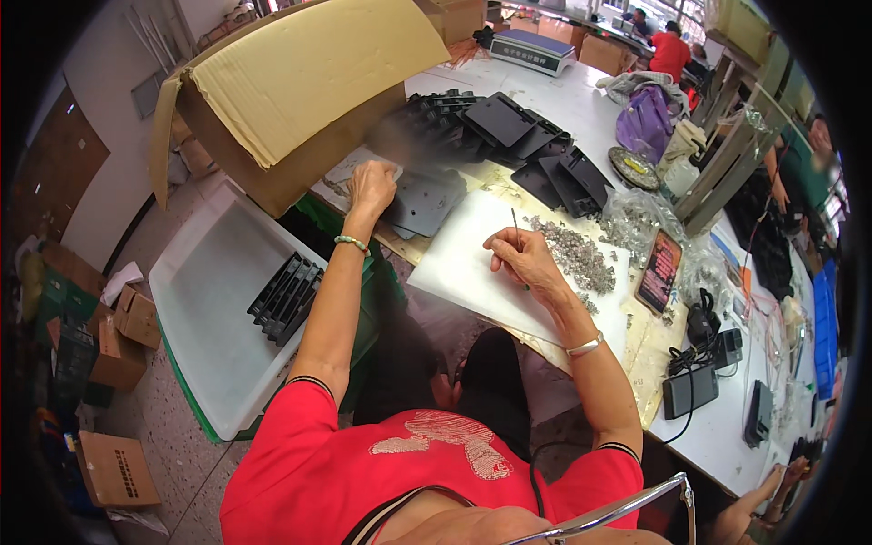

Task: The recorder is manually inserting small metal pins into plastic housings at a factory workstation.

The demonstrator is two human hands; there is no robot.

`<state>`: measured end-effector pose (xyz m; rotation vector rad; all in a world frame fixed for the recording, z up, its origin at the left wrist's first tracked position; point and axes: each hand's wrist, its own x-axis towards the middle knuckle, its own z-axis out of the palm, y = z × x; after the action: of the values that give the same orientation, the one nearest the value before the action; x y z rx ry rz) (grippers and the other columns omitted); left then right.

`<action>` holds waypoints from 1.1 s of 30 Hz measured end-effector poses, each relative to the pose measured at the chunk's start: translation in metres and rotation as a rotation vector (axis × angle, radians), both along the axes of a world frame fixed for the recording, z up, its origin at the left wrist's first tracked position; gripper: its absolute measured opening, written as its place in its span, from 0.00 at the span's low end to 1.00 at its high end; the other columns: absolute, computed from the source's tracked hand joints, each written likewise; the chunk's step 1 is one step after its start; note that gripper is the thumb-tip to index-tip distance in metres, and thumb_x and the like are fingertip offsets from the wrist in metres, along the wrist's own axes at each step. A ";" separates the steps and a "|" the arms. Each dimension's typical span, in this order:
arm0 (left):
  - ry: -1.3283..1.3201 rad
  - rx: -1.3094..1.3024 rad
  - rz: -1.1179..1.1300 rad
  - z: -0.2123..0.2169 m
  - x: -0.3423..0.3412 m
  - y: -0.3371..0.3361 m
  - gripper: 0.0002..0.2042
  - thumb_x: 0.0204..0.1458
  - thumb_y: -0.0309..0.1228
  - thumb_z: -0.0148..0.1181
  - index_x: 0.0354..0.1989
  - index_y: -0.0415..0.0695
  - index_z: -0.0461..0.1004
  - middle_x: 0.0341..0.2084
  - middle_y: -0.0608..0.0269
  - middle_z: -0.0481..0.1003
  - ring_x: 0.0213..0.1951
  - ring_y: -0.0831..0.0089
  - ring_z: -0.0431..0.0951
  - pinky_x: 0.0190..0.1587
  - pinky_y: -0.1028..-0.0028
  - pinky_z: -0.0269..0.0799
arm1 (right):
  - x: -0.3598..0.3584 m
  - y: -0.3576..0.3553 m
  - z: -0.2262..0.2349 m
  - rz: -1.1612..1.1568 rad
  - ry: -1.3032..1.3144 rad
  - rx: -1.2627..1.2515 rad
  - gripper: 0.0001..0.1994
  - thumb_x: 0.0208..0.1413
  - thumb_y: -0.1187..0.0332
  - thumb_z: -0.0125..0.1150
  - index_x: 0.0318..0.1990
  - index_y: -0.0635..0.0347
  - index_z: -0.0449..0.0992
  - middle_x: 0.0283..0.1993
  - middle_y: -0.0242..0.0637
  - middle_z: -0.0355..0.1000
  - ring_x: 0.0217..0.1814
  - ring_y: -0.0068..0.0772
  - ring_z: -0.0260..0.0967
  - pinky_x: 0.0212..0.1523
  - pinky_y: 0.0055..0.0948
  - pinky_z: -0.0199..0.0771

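Observation:
My left hand [372,188] is closed at the left edge of a flat black panel [425,202] on the table; what its fingers hold, if anything, is hidden. Between the fingers of my right hand [527,259] is a thin, dark, stick-like tool [515,219], held upright over a white sheet [468,250]. Just right of that hand lies a spread pile of small metal parts [581,258]. Beyond the sheet, several black plastic panels [500,118] are heaped along the table.
A large open cardboard box [309,82] stands far left. Below it, a white plastic bin [213,300] holds stacked black parts [286,295]. A phone [658,270], clear plastic bags [640,218] and a black adapter with cables [690,391] lie to the right. A scale [531,52] sits at the back.

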<state>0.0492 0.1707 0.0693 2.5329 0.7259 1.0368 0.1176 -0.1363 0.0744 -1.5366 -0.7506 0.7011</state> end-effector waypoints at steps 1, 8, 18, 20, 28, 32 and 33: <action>0.079 -0.051 -0.028 0.009 0.000 -0.011 0.13 0.51 0.38 0.57 0.35 0.41 0.81 0.33 0.45 0.78 0.39 0.50 0.79 0.43 0.60 0.73 | 0.001 -0.001 -0.001 -0.010 -0.010 -0.004 0.09 0.59 0.66 0.57 0.38 0.64 0.77 0.21 0.29 0.71 0.14 0.11 0.52 0.14 0.16 0.46; 0.394 0.048 -0.130 0.014 -0.011 -0.079 0.47 0.37 0.63 0.63 0.64 0.46 0.61 0.60 0.39 0.60 0.62 0.45 0.60 0.57 0.36 0.52 | 0.002 0.000 -0.005 -0.003 -0.014 -0.019 0.08 0.59 0.68 0.56 0.39 0.63 0.77 0.21 0.29 0.71 0.14 0.11 0.52 0.13 0.16 0.45; 0.506 -0.090 -0.285 0.034 -0.011 -0.060 0.48 0.34 0.61 0.67 0.66 0.51 0.61 0.65 0.47 0.57 0.66 0.48 0.55 0.60 0.38 0.50 | 0.001 0.000 -0.004 -0.021 -0.112 -0.129 0.12 0.53 0.65 0.57 0.38 0.65 0.79 0.24 0.34 0.75 0.30 0.23 0.71 0.37 0.25 0.69; 0.499 -0.071 -0.304 0.038 -0.005 -0.063 0.46 0.35 0.59 0.67 0.65 0.50 0.63 0.64 0.47 0.59 0.65 0.50 0.57 0.59 0.38 0.52 | 0.003 -0.003 -0.005 -0.036 -0.121 -0.132 0.12 0.53 0.65 0.57 0.38 0.65 0.79 0.24 0.34 0.75 0.30 0.23 0.71 0.37 0.25 0.70; 0.020 0.042 -0.384 0.047 0.085 -0.074 0.18 0.49 0.40 0.63 0.41 0.37 0.79 0.36 0.47 0.78 0.40 0.54 0.78 0.46 0.63 0.72 | 0.004 0.000 -0.010 -0.017 -0.161 -0.148 0.15 0.54 0.63 0.56 0.40 0.67 0.79 0.26 0.37 0.76 0.29 0.24 0.72 0.34 0.25 0.71; 0.083 0.162 -0.331 0.046 0.139 -0.066 0.25 0.47 0.45 0.62 0.48 0.39 0.76 0.45 0.44 0.74 0.47 0.51 0.74 0.48 0.59 0.70 | 0.003 0.005 -0.016 -0.007 -0.219 -0.106 0.15 0.54 0.63 0.55 0.39 0.66 0.79 0.25 0.38 0.75 0.26 0.26 0.72 0.31 0.27 0.71; 0.117 0.236 -0.271 0.049 0.149 -0.068 0.29 0.46 0.49 0.62 0.52 0.40 0.73 0.49 0.42 0.72 0.50 0.50 0.72 0.49 0.58 0.69 | 0.003 0.005 -0.017 -0.003 -0.229 -0.096 0.15 0.54 0.63 0.54 0.38 0.67 0.79 0.25 0.39 0.75 0.26 0.27 0.72 0.31 0.27 0.71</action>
<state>0.1986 0.1022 0.1178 2.8121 0.2877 0.9341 0.1202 -0.1313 0.0578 -1.7246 -0.8958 0.5710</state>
